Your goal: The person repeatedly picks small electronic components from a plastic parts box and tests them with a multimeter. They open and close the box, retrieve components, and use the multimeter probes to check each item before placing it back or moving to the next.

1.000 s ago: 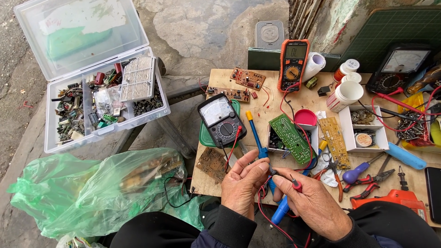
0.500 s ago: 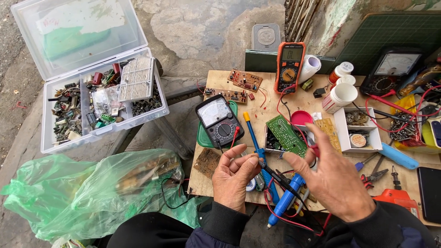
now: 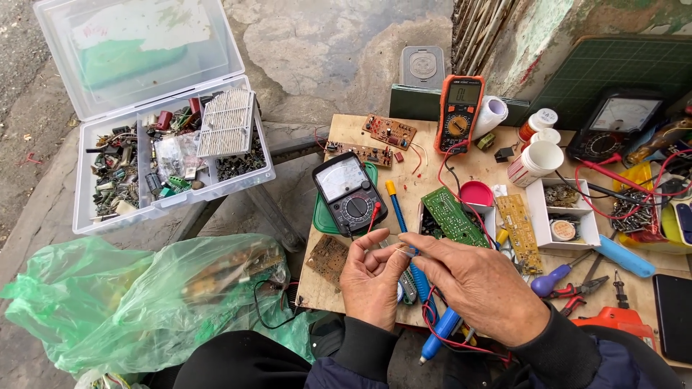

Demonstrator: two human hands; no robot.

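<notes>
My left hand (image 3: pixel 373 277) and my right hand (image 3: pixel 479 284) meet near the front edge of my wooden table (image 3: pixel 346 133). My fingertips are pinched together on a tiny part (image 3: pixel 405 251) with thin wire legs. It is so small that I cannot tell what kind of part it is. It sits right between my two hands, just above the blue tool (image 3: pixel 440 335) that lies under my right wrist.

At 12 o'clock from my hands is the black meter with a needle dial (image 3: pixel 350 193). It lies on a green tray (image 3: pixel 326 218). Its red probe tip (image 3: pixel 375 209) is just above my left fingers. At 1 o'clock is a green circuit board (image 3: pixel 454 217), tilted on a white box. A pink cup (image 3: pixel 476 193) is just behind it. Farther up at 12 o'clock stands the orange meter (image 3: pixel 458 113).

At 3 o'clock lie pliers with red handles (image 3: pixel 577 289) and a purple-handled screwdriver (image 3: pixel 551 280). At 9 o'clock is a big green plastic bag (image 3: pixel 137 302) on the ground. At 10 o'clock, well apart, is an open clear box (image 3: pixel 155 155) full of small parts.
</notes>
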